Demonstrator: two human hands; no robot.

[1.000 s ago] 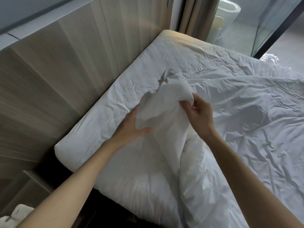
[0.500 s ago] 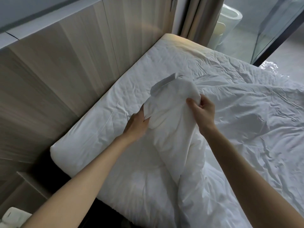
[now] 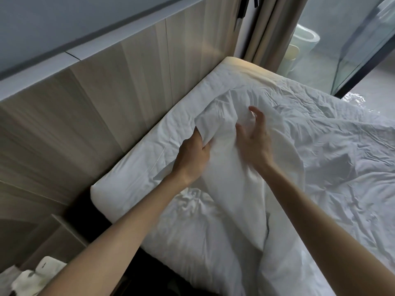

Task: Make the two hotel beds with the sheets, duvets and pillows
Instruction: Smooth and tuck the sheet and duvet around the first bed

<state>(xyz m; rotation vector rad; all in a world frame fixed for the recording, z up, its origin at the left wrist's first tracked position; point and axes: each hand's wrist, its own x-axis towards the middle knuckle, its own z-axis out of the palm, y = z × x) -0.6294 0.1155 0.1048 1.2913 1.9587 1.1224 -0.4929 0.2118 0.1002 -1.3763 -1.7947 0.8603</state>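
Left hand (image 3: 192,155) gripped a bunched fold of the duvet (image 3: 233,189) near the edge of the mattress (image 3: 136,165) by the wooden headboard (image 3: 106,116). Right hand (image 3: 255,139) hovered just beside the fold, fingers spread, seemingly touching nothing, though blurred. 1 bare strip ran along that edge.

Dim daylight from the right, soft shadows — edges bowed, slightly blurry

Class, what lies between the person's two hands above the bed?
In the head view, a bunched fold of the white duvet lies between them; the left hand grips its edge, and the right hand is open beside it.
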